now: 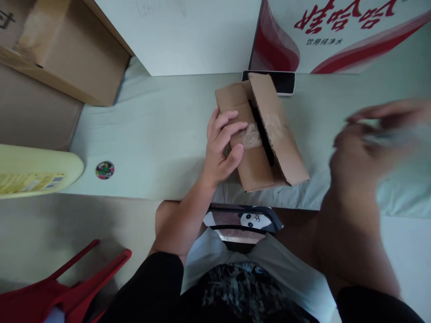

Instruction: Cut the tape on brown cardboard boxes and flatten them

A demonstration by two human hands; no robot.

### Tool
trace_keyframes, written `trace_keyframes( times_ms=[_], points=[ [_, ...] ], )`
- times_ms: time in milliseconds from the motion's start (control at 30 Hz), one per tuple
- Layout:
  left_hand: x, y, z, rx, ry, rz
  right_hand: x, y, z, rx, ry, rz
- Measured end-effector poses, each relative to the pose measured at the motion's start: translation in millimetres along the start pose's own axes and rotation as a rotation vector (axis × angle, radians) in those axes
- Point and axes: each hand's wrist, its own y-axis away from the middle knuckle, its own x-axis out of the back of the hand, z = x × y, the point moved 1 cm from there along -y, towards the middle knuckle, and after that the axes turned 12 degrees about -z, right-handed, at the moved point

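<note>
My left grip (220, 150) was open, fingers parted across the near-left flap of the cardboard box (254, 168), which sat on the pale green cloth (161, 134). Its taped flaps stood apart along a dark gap. Behind it lay a dark-screened device (283, 83), partly hidden. My right grip (362, 146) hung blurred, well right of the box; whether it held anything, I couldn't tell.

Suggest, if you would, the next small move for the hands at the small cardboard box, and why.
Perhaps bring the right hand to the right flap: that hand is away from the small cardboard box, too blurred to tell what it holds, while the left hand rests on the left flap and a dark gap parts the two.
</note>
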Motion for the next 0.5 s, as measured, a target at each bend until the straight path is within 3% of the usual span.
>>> trace_keyframes(
  times_ms=[100,167,367,500],
  points=[
    [2,-1,5,0.034,-0.008,0.004,-5,-8,26,-0.35,0.343,-0.073],
    [4,-1,10,0.068,-0.014,-0.018,-8,-10,39,-0.476,0.452,-0.202],
    [12,-3,20,0.111,0.025,-0.062,-10,-13,45,-0.388,0.382,-0.197],
    [23,-7,31,0.164,0.002,-0.105,-18,-12,28,-0.232,0.14,-0.241]
  ],
)
